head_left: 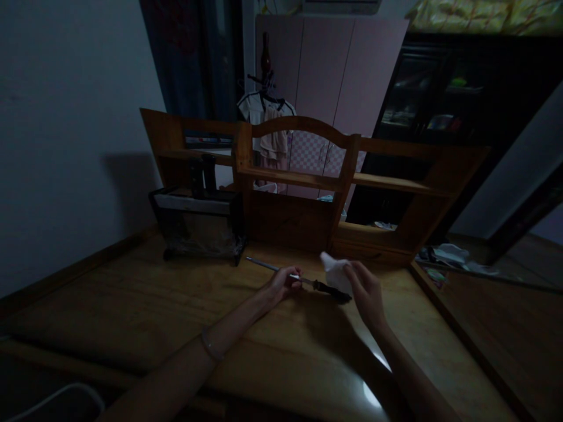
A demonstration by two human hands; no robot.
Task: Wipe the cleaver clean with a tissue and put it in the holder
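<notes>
My left hand (281, 284) pinches the middle of a long thin metal rod with a dark handle, a sharpening steel (268, 266), held just above the wooden desk (145, 305). Its silver tip points left toward the rack. My right hand (367, 293) is closed on a white tissue (335, 272), pressed against the steel's black handle end (334, 291). A thin bracelet sits on my left wrist.
A dark knife rack (197, 223) stands at the desk's back left. A wooden hutch with shelves (308, 176) runs along the back. Clothes hang behind it before a pink wardrobe (334, 76). Clutter lies at the right (444, 255). The room is dim.
</notes>
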